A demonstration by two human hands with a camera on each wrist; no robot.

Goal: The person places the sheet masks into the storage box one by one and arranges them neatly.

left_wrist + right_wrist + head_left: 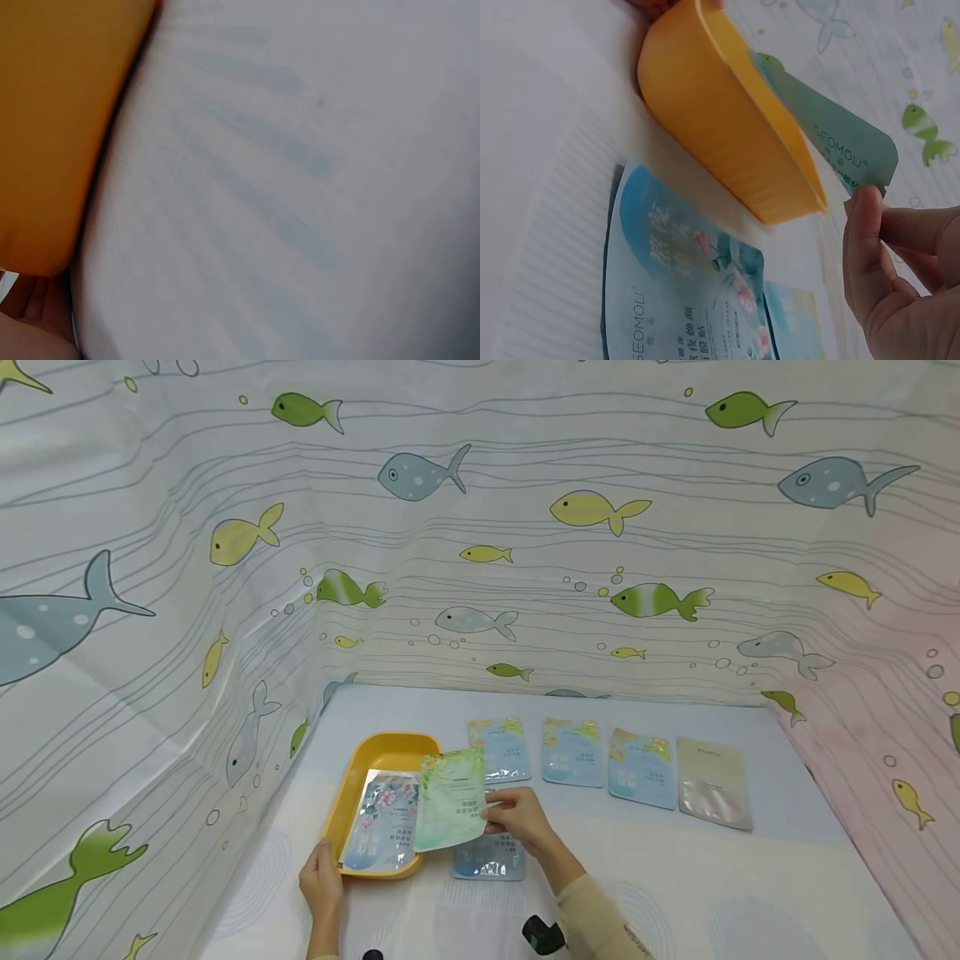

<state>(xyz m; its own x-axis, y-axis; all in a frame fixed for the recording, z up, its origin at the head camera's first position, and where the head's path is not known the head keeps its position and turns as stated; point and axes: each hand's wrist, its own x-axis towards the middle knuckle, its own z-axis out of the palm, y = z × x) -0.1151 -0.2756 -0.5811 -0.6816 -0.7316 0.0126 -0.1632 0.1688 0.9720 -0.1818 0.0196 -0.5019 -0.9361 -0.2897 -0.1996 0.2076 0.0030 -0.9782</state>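
Note:
My right hand (519, 817) pinches the edge of a green sheet mask packet (450, 802) between thumb and fingers. In the right wrist view this green packet (847, 150) slants over the tray's rim. At its near left corner, my left hand (322, 877) grips the yellow tray (352, 777); in the left wrist view the hand (37, 322) shows only partly, beneath the tray's corner. A blue floral mask packet (378, 827) lies inside the tray, its right side overlapped by the green one. Below my right hand, another blue packet (489, 860) rests on the table, partly covered.
Behind the tray a row of blue mask packets (572, 753) lies across the table (637, 860), with a silver-beige packet (714, 783) at its right end. A fish-patterned curtain (555, 610) encloses the back and sides. A black object (543, 935) sits by the right sleeve.

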